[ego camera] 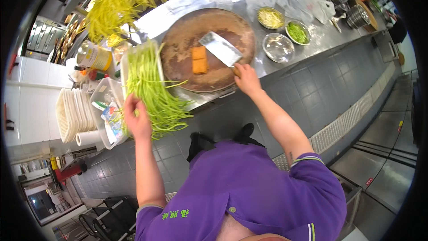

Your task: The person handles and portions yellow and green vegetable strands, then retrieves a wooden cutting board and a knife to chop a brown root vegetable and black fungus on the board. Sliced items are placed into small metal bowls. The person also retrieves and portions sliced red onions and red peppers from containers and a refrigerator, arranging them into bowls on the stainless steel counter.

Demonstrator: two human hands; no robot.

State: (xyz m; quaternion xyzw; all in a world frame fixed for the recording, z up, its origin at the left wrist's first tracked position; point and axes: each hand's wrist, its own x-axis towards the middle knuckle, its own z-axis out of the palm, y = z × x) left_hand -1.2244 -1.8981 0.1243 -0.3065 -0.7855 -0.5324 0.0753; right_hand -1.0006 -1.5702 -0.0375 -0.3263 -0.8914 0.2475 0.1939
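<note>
My right hand (pixel 246 77) grips the handle of a Chinese cleaver (pixel 220 48), whose broad blade lies flat over a round wooden chopping block (pixel 180 26). Just left of the blade, two square orange slabs (pixel 199 60), which look like pressed tofu, sit edge to edge on the wood. My left hand (pixel 137 117) is at the near left, beside long green vegetable stalks (pixel 147 80) that spill over the front of a white plastic tub (pixel 124 70). Its fingers are curled; whether they pinch any stalks is not clear.
Right of the block stand an empty metal bowl (pixel 278 47), a bowl of pale yellow shreds (pixel 271 18) and a bowl of chopped greens (pixel 297 32). Plastic bags (pixel 294 5) lie behind. Stacked white baskets (pixel 75 115) and a clear bin (pixel 108 130) are far left. Yellow stalks (pixel 123 3) hang above.
</note>
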